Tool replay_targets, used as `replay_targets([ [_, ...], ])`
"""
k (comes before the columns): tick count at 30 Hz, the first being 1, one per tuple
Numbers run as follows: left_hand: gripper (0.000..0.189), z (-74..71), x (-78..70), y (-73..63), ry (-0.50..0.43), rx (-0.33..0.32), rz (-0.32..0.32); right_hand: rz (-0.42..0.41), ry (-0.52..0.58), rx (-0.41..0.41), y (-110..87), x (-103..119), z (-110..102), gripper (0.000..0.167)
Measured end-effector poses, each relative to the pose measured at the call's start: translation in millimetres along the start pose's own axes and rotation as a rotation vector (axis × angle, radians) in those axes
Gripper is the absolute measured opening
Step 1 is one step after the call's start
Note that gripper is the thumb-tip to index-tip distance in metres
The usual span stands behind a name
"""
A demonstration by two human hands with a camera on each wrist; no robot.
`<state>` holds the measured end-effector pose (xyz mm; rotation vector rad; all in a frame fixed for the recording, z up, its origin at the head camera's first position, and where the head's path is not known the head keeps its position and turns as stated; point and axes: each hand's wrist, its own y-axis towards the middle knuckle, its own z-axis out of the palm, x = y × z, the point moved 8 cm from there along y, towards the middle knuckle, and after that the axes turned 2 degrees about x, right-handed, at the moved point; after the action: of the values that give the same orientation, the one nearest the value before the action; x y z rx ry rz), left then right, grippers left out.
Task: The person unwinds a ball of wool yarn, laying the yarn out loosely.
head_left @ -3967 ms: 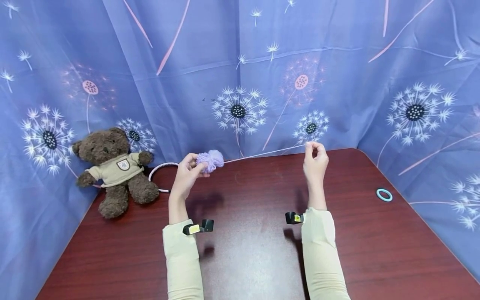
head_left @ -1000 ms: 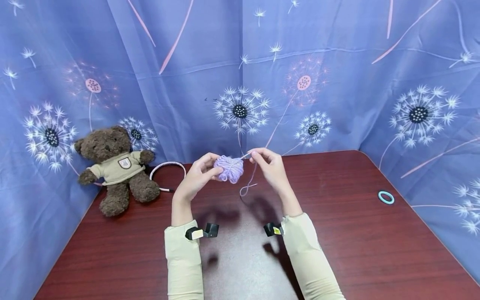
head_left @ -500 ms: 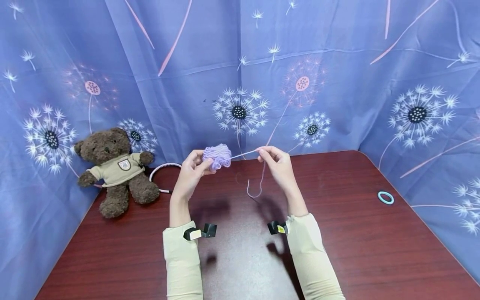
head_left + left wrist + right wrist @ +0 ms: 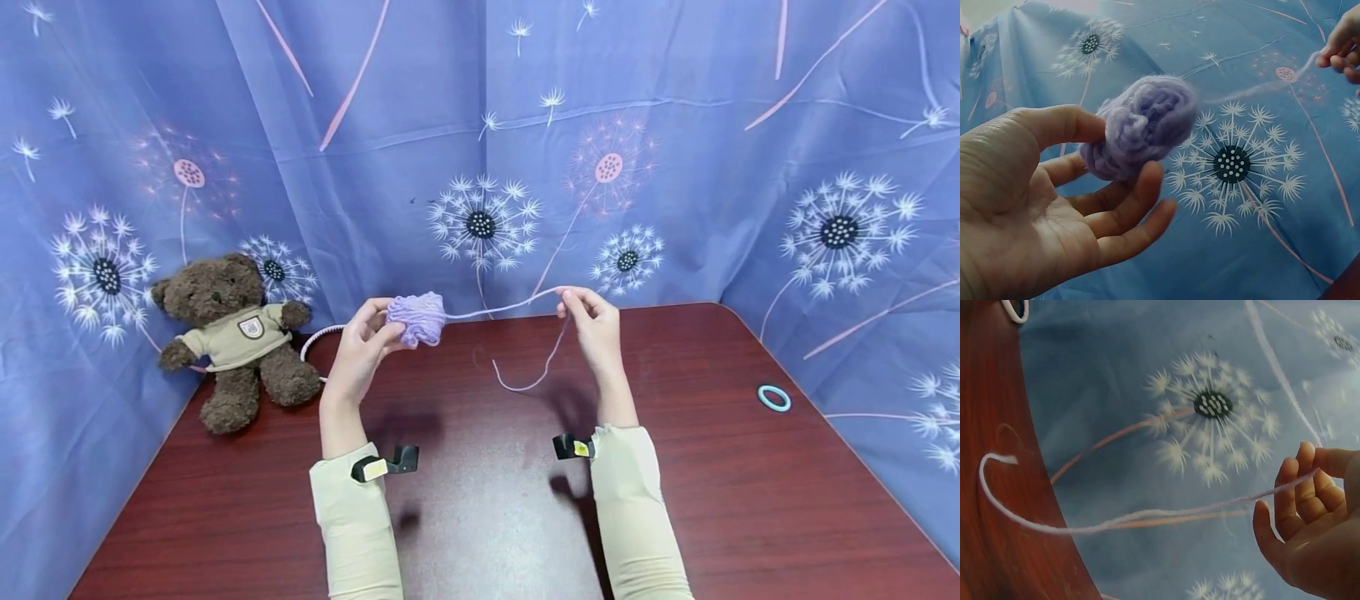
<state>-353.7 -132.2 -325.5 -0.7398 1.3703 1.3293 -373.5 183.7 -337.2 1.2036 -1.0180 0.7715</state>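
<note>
In the head view my left hand holds a small lilac yarn ball above the back of the table. The left wrist view shows the thumb and fingers around this ball, its loops loosely bundled. A strand of yarn runs from the ball to my right hand, sagging slightly. Thumb and forefinger of the right hand pinch the strand in the right wrist view. Beyond the pinch, a loose yarn tail hangs and curls at its end.
A brown teddy bear in a beige top sits at the back left of the dark red table. Beside it, a white cord-like loop is partly hidden by the left hand. A turquoise ring lies at the right. Blue curtains stand behind.
Four seconds ago the hands were wide apart with the strand taut; they came close together, then parted again. The right hand now pinches the strand nearer the ball, leaving a dangling tail.
</note>
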Motion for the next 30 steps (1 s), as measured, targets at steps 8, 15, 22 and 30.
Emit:
replay_targets([
  [8,0.031,-3.5,1.1,-2.6,0.039,0.050,0.004,0.010,0.090,-0.144,3.5,-4.9,-27.8,0.024],
  [15,0.027,-9.8,7.7,-0.6,0.086,-0.015,-0.057,0.032,0.156,-0.212,3.6,-7.1,-45.2,0.017],
  [22,0.026,-8.6,14.4,2.6,0.092,-0.030,-0.100,0.023,0.168,-0.225,4.1,-10.9,-47.3,0.012],
  [30,0.028,2.1,16.1,5.2,0.059,-0.020,-0.110,0.081,0.068,-0.123,5.2,-17.8,-21.1,0.013],
])
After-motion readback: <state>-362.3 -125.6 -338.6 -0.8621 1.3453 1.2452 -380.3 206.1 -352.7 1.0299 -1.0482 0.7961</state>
